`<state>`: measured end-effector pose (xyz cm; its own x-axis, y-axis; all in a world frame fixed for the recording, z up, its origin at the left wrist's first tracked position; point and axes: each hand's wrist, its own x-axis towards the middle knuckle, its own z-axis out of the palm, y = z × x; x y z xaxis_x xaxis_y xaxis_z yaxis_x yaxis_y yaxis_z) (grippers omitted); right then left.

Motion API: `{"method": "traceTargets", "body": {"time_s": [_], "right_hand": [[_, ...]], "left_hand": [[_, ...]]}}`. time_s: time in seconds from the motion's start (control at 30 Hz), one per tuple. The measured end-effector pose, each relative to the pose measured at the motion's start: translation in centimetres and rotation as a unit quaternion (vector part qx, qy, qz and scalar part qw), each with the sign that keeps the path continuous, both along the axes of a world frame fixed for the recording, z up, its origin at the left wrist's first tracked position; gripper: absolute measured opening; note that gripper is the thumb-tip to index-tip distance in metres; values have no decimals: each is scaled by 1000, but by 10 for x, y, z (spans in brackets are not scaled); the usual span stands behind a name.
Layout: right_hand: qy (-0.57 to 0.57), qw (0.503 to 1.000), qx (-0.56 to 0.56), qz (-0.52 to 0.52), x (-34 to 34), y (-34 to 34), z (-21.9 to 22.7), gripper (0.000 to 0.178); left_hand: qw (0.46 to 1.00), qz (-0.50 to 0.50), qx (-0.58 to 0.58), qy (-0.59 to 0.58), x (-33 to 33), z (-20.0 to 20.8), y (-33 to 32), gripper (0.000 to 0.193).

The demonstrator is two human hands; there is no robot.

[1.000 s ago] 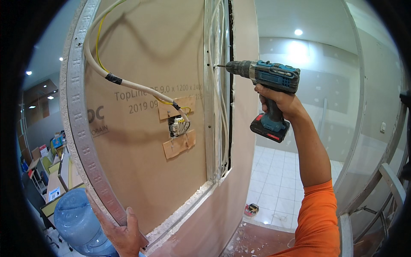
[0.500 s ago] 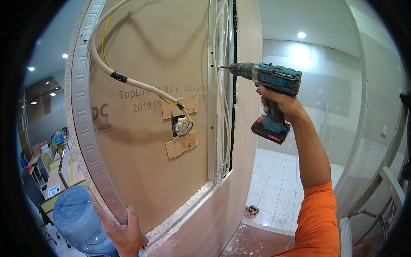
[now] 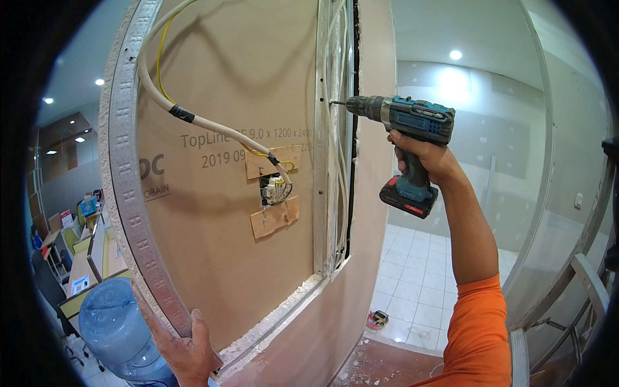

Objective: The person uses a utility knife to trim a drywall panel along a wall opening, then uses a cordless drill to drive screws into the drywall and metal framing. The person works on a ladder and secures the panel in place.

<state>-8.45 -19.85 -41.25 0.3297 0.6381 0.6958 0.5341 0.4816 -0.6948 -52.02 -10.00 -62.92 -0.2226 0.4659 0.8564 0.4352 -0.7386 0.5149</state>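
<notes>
My right hand is wrapped around the grip of a blue and black cordless drill, index finger at the trigger. The drill points left, and its thin bit reaches the metal stud at the right side of a cut-open wall; white cables run beside that stud. Whether the bit is turning cannot be seen. Low on the left, my left hand grips the wall's edge along a dimpled metal stud, thumb on the inner side. Between the studs is brown plasterboard.
A thick white cable hangs across the board to a wired electrical fitting between two wood pieces. A large water bottle stands at lower left, and a ladder at right. Debris lies on the brown surface below.
The whole view has shifted very slightly. Both hands keep their grips, and the drill stays at the same stud.
</notes>
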Motion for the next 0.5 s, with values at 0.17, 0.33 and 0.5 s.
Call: {"method": "traceTargets", "body": {"time_s": [0.17, 0.33, 0.5], "right_hand": [[6, 1000, 3, -3, -3, -1, 1, 30], [10, 1000, 1, -4, -6, -2, 3, 30], [9, 1000, -1, -13, -8, -2, 3, 29]], "left_hand": [[1000, 1, 0, -1, 1, 0, -2, 90], [1000, -28, -2, -14, 2, 0, -1, 90], [999, -19, -19, -25, 2, -2, 1, 90]]}}
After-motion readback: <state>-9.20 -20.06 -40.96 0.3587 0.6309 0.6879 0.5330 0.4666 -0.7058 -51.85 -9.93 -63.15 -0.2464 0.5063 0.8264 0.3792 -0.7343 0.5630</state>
